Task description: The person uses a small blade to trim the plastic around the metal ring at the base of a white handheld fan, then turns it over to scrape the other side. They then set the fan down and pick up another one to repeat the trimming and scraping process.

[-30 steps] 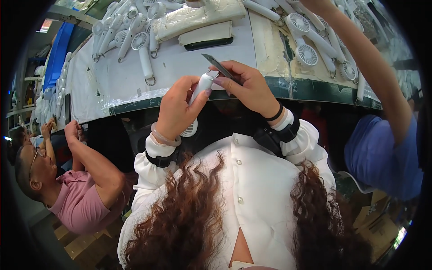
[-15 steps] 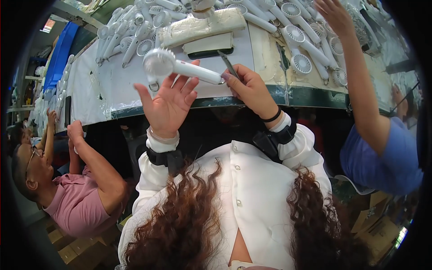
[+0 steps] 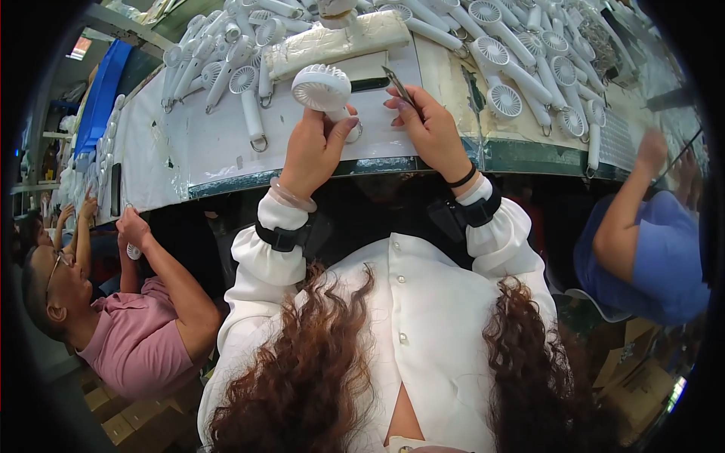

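My left hand (image 3: pixel 311 155) is closed around the handle of a white handheld fan (image 3: pixel 321 87), whose round grille faces up above my fingers. A metal ring shows by the handle's lower end, and most of the handle is hidden by the hand. In my right hand (image 3: pixel 434 136), a slim pointed metal tool (image 3: pixel 397 85) is pinched between thumb and fingers, its tip pointing up and left. Whether it is a knife or tweezers is hard to make out. Just left of the held fan, another white fan (image 3: pixel 251 113) lies on the white table sheet (image 3: pixel 211 151).
Behind my hands lie a wrapped pale roll (image 3: pixel 340 47) and a dark-edged flat object (image 3: pixel 370 84). Piles of white fans (image 3: pixel 506 68) cover the far table. A person in pink (image 3: pixel 143 325) sits at left, one in blue (image 3: pixel 642 249) at right.
My left hand went from open, palm up, to gripping the fan, which turned from lying sideways to upright. My right hand let go of its handle end. The blue-sleeved person's arm drew back.
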`<state>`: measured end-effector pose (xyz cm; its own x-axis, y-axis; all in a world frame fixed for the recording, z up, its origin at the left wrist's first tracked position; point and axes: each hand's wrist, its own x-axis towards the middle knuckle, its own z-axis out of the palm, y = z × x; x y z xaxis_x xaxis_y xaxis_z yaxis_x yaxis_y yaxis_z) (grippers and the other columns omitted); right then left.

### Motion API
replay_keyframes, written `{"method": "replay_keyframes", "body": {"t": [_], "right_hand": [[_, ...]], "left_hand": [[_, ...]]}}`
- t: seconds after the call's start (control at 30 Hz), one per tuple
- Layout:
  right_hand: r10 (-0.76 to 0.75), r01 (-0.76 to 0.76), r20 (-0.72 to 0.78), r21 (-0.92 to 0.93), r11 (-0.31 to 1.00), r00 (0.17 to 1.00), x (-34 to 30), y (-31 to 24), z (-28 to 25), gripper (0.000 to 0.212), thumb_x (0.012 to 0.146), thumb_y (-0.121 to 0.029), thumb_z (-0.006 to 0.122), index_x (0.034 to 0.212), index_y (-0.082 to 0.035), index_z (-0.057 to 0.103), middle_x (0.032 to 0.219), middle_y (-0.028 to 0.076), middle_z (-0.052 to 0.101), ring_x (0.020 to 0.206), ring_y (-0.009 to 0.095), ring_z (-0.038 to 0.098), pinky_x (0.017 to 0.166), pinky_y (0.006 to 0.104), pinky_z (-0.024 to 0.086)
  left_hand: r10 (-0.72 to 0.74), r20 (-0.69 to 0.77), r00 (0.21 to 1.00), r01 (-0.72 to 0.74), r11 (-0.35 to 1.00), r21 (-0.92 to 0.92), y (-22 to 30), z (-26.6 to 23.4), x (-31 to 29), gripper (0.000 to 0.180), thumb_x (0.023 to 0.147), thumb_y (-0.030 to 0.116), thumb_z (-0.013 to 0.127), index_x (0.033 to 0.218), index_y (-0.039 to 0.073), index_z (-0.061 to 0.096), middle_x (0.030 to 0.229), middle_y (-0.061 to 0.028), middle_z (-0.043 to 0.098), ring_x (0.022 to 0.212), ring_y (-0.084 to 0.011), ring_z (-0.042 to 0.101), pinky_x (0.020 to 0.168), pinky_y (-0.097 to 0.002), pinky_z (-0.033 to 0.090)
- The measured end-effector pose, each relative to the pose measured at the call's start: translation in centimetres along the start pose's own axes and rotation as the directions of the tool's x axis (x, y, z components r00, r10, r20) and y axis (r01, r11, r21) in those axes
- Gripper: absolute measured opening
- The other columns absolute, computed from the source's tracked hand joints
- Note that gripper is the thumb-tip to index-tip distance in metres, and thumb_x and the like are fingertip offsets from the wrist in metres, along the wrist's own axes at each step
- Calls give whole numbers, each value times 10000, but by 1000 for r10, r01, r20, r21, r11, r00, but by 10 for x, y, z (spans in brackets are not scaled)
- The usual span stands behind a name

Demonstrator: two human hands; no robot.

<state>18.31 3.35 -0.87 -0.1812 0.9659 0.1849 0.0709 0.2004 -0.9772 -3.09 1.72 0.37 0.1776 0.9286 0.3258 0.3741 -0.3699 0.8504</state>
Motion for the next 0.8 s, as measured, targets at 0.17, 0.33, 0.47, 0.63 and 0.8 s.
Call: {"method": "replay_keyframes", "body": {"t": [0.17, 0.33, 0.47, 0.63, 0.8], "right_hand": [[-22, 22, 7, 35, 999, 1000, -3, 3, 0, 270, 1044, -139, 519, 1276, -18, 586, 966, 44, 682, 762, 77, 575, 740, 227, 509], [-47, 47, -5, 23, 999, 999, -5, 4, -3, 265, 1045, -135, 515, 1274, -23, 587, 949, 44, 680, 747, 75, 570, 728, 224, 507], [-58, 58, 0, 8, 998, 998, -5, 4, -3, 259, 1045, -136, 514, 1269, -29, 590, 937, 43, 679, 740, 74, 570, 723, 223, 506], [-57, 57, 2, -15, 998, 998, -6, 2, -2, 254, 1045, -138, 515, 1262, -32, 593, 925, 42, 679, 740, 74, 574, 714, 223, 508], [-69, 69, 2, -36, 997, 998, -5, 1, -3, 253, 1044, -141, 517, 1260, -33, 593, 919, 40, 679, 742, 75, 578, 709, 224, 511]], "left_hand": [[31, -39, 999, -27, 995, 92, 4, 12, -3, 257, 962, 171, 662, 1150, 17, 578, 954, -87, 681, 763, -211, 651, 699, -328, 508], [-124, 53, 991, 120, 990, 79, 8, 4, -11, 259, 990, 225, 625, 1151, 25, 590, 933, -96, 671, 759, -225, 629, 718, -340, 499], [-107, 35, 994, 105, 992, 64, 9, 0, -12, 325, 1009, 305, 593, 1186, 32, 595, 918, -100, 656, 758, -226, 609, 735, -349, 492], [-107, 55, 993, 101, 989, 110, 3, -3, -14, 378, 1015, 360, 573, 1217, 41, 602, 932, -104, 650, 771, -223, 609, 754, -348, 486], [-107, 41, 993, 104, 992, 70, 1, -4, -15, 387, 1007, 362, 586, 1220, 39, 603, 936, -110, 644, 768, -233, 605, 757, -342, 484]]}}
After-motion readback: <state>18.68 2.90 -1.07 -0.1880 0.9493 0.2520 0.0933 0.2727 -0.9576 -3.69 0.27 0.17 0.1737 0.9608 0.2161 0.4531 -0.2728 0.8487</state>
